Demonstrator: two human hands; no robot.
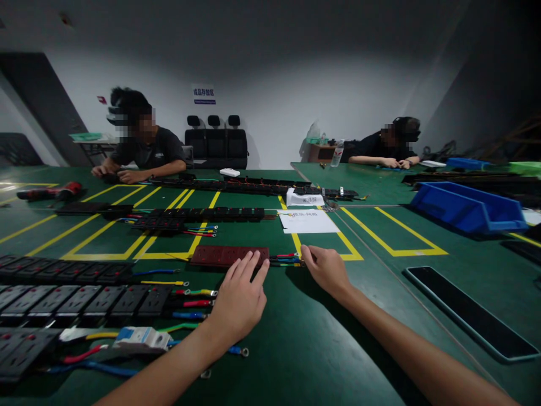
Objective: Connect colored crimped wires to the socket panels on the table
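A dark red socket module lies on the green table in front of me. The outstretched fingers of my left hand rest on its right end. Red, blue and yellow-green wires come out of that end toward my right hand. Thumb and forefinger of the right hand are pinched at the tips of these wires, and the exact grip is partly hidden. Left of my left forearm lie black socket strips with coloured leads ending in ring terminals. A white circuit breaker sits among these leads.
A phone lies at right, near a blue bin. White paper and more black strips lie farther back. A red-black power drill is far left. Two co-workers sit across the table.
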